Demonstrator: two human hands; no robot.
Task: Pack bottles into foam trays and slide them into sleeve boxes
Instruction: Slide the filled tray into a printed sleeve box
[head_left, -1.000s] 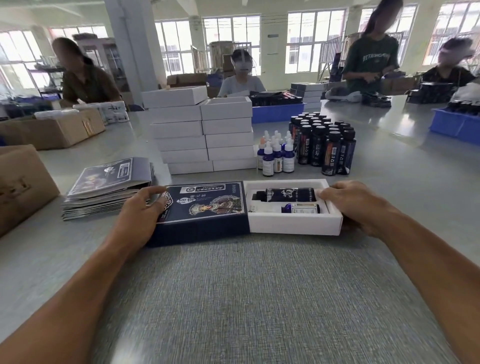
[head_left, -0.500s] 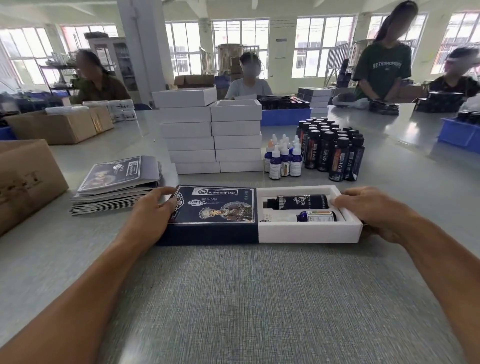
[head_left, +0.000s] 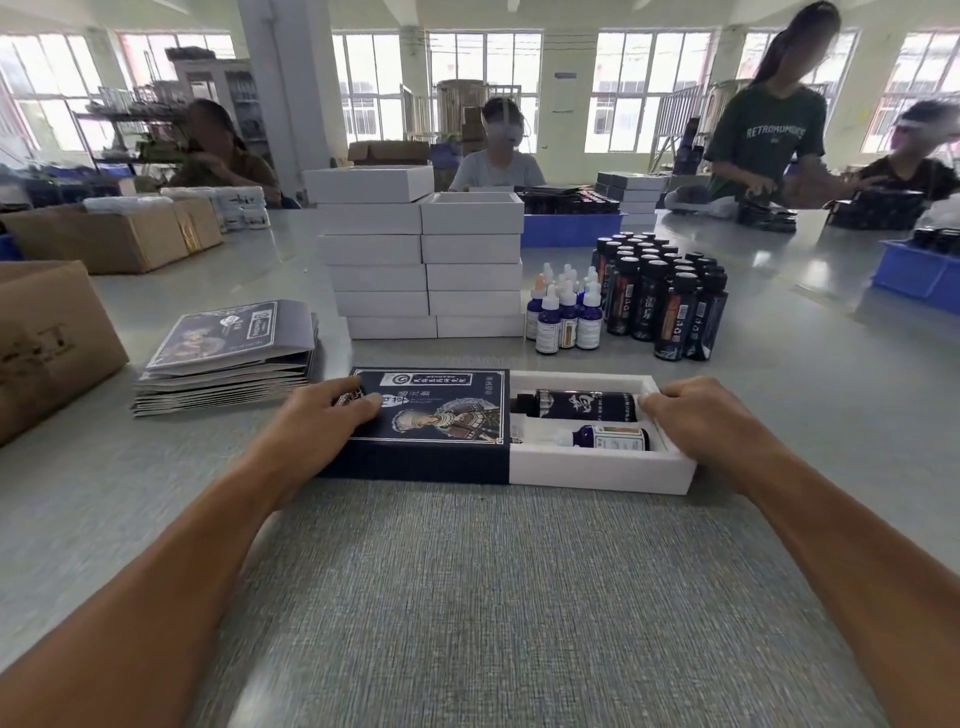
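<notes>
A white foam tray (head_left: 597, 470) lies on the table, its left part inside a dark blue printed sleeve box (head_left: 441, 415). In the exposed part of the tray lie a tall black bottle (head_left: 582, 405) and, nearer me, a small blue dropper bottle (head_left: 608, 438). My left hand (head_left: 322, 415) rests on the sleeve's left end, fingers spread over its top. My right hand (head_left: 696, 415) presses against the tray's right end, fingertips on its rim.
Two stacks of white boxes (head_left: 423, 260) stand behind the sleeve. Right of them stand several blue dropper bottles (head_left: 563, 317) and several black bottles (head_left: 665, 296). Flat sleeves (head_left: 228, 353) are piled at left beside cardboard cartons (head_left: 47, 338). Blue bins and several people are across the table.
The tray has slid slightly further left into the sleeve under my right hand. My left hand's fingers have moved up onto the sleeve's top. The camera has tilted a little.
</notes>
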